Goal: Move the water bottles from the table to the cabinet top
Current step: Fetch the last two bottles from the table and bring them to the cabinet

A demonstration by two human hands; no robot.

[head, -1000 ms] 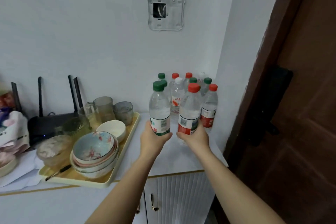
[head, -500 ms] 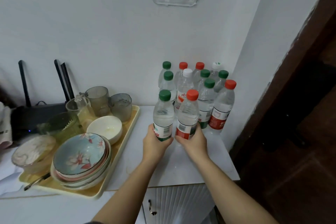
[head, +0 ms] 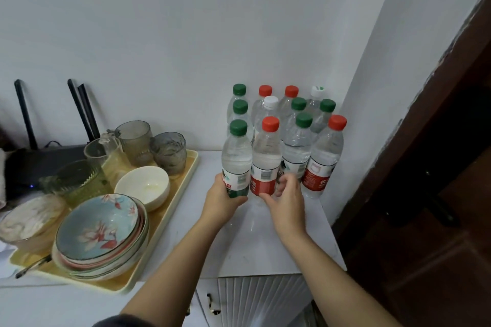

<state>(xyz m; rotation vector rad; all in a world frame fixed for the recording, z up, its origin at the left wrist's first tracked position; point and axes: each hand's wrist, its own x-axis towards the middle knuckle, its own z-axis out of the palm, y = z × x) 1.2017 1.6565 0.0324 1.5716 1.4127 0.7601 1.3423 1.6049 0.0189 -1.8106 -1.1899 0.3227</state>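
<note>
I hold two clear water bottles upright side by side at the front of the white cabinet top (head: pixel 265 247). My left hand (head: pixel 221 202) grips the green-capped bottle (head: pixel 237 156) around its lower label. My right hand (head: pixel 287 202) curls round the base of the red-capped bottle (head: pixel 266 156), thumb in front, fingers behind. Both bottles stand against a cluster of several more bottles (head: pixel 297 141) with green, red and white caps, packed into the corner by the wall. My hands hide the bottoms of the two bottles.
A yellow tray (head: pixel 183 188) at the left carries stacked bowls (head: pixel 98 228), a white bowl (head: pixel 143 186) and glass cups (head: pixel 132 138). A black router (head: pixel 39 159) sits behind it. A dark wooden door (head: pixel 438 194) stands at the right. Cabinet doors (head: pixel 252 300) are below.
Both hands have carried the two bottles forward and down to the front of the bottle cluster. My right fingers have loosened a little round the red-capped bottle.
</note>
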